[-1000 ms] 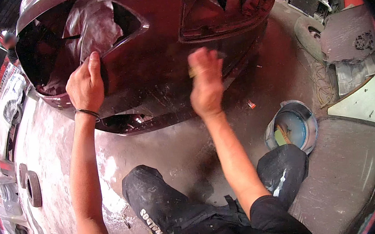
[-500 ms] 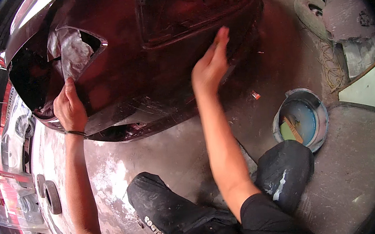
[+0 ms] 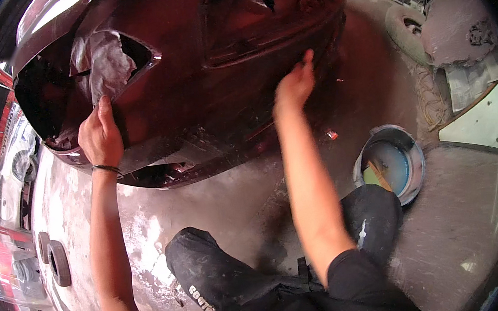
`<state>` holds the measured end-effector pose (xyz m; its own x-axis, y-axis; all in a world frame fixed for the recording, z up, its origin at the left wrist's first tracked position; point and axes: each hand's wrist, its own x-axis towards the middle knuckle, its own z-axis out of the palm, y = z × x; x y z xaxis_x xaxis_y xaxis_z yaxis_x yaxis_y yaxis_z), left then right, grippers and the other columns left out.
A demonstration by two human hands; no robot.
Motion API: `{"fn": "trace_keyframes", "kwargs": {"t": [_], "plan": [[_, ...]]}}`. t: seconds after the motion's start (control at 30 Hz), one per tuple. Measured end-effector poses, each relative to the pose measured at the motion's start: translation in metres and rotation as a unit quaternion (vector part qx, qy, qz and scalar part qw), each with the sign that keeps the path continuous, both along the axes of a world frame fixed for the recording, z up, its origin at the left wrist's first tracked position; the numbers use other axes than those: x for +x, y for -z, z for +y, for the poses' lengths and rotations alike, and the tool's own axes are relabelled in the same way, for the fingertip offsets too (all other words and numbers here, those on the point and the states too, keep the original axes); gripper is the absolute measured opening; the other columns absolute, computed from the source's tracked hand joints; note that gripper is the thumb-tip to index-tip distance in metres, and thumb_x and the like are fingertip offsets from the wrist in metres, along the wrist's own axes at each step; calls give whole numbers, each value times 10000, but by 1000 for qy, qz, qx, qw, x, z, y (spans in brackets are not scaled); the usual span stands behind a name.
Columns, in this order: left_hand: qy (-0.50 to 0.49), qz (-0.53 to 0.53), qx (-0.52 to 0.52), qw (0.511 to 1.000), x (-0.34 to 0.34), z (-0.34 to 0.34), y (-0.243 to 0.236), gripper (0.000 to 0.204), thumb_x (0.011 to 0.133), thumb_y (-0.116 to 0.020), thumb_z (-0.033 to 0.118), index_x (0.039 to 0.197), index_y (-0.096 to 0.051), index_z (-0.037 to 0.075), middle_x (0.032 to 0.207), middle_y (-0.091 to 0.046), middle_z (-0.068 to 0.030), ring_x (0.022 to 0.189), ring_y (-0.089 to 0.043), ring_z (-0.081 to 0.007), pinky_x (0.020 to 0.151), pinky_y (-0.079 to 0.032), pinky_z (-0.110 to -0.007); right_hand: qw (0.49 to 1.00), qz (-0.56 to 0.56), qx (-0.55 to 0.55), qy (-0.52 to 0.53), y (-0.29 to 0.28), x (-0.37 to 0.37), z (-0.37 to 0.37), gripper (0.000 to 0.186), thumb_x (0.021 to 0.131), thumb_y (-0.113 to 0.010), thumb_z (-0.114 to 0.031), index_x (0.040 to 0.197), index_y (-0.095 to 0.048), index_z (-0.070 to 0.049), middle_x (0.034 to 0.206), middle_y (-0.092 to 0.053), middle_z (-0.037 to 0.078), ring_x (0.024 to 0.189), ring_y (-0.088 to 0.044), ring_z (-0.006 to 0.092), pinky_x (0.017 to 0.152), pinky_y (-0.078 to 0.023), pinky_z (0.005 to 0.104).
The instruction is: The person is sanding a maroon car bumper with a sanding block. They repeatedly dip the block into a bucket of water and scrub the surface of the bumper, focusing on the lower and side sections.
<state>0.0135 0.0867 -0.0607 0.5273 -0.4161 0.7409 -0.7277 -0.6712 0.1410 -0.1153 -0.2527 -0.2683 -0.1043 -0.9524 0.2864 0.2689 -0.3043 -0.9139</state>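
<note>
Bumper (image 3: 182, 93) now has the right fingers (image 3: 306, 68) farther right.

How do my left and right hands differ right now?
The left hand has a dark wristband; the right hand shows none. The left hand is just below the crumpled sheet, while the right hand is well to the right. The left hand looks sharper; the right hand looks blurred. Both are ungloved and at the dark red bumper.

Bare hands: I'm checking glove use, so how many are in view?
2. The left hand is on the left of the bumper; the right hand, blurred, is toward its right edge. No other shows.
</note>
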Motion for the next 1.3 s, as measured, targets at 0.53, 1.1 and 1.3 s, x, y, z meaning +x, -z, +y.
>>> {"fn": "trace_keyframes", "kwargs": {"t": [0.53, 1.1, 1.3], "plan": [[282, -52, -139, 948, -92, 24, 51, 531, 929, -777, 185, 1431, -664, 56, 1515, -628, -227, 1534, -481, -477, 1271, -373, -590, 591, 747, -114, -282, 293, -490, -186, 343, 1073, -569, -211, 1289, -724, 5, 1210, -748, 323, 1103, -721, 520, 954, -571, 577], [458, 703, -314, 444, -219, -19, 231, 943, 979, -873, 326, 1708, -347, 42, 1644, -529, -133, 1487, -541, -255, 1237, -464, -429, 563, 453, -419, -550, -127, -158, 128, 363, 917, -610, 19, 1269, -672, -45, 1226, -733, 238, 1137, -716, 463, 983, -569, 509], [476, 691, -444, 313, -178, 81, 203, 700, 1063, -774, 415, 1615, -456, 124, 1525, -594, -61, 1400, -611, -206, 1167, -546, -470, 447, 428, -353, -702, -166, -55, 238, 375, 949, -651, -26, 1321, -604, -12, 1160, -757, 272, 1129, -755, 450, 969, -583, 489]]}}
